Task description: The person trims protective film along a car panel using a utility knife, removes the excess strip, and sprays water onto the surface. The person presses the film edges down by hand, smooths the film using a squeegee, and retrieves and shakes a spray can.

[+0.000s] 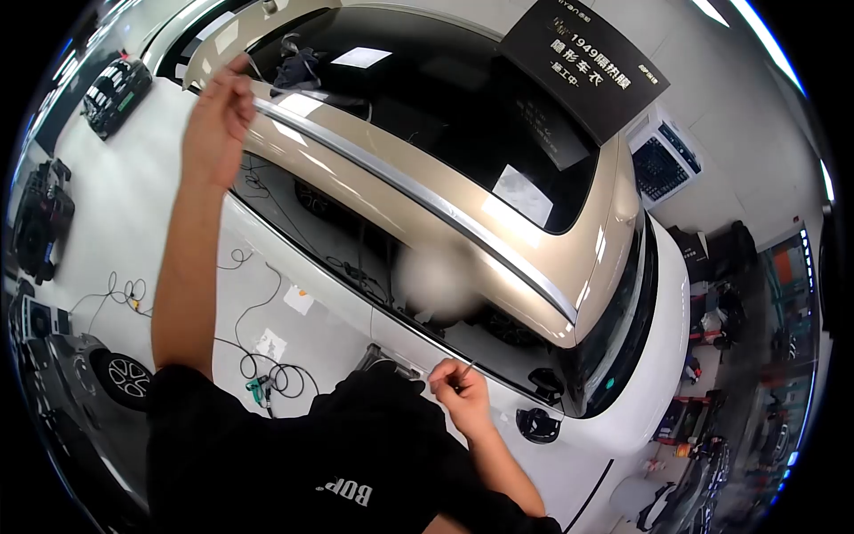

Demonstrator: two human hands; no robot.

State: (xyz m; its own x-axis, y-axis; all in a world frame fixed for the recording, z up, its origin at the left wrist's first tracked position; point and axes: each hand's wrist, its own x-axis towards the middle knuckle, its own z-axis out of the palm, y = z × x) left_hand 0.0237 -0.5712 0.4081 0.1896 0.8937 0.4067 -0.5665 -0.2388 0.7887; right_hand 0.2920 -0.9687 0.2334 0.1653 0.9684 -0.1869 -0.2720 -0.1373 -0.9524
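My left hand (219,120) is raised at the far end of my stretched arm, beside the rear of the beige car roof (382,165). Its fingers are curled together, and what they pinch, if anything, I cannot make out. Close to my chest, my right hand (461,397) is closed on a thin pen-like tool (468,369), whose tip pokes out above the fingers. A silver roof rail (418,200) runs between the hands along the roof's side. On the dark glass roof (445,98) lies a crumpled dark cloth-like bundle (298,69).
A black sign (583,62) stands on the roof's front end. The white lower car body (614,436) and side mirror (538,425) are right of me. Cables with a green tool (260,389) lie on the floor. A pale blur (438,281) hides part of the side windows.
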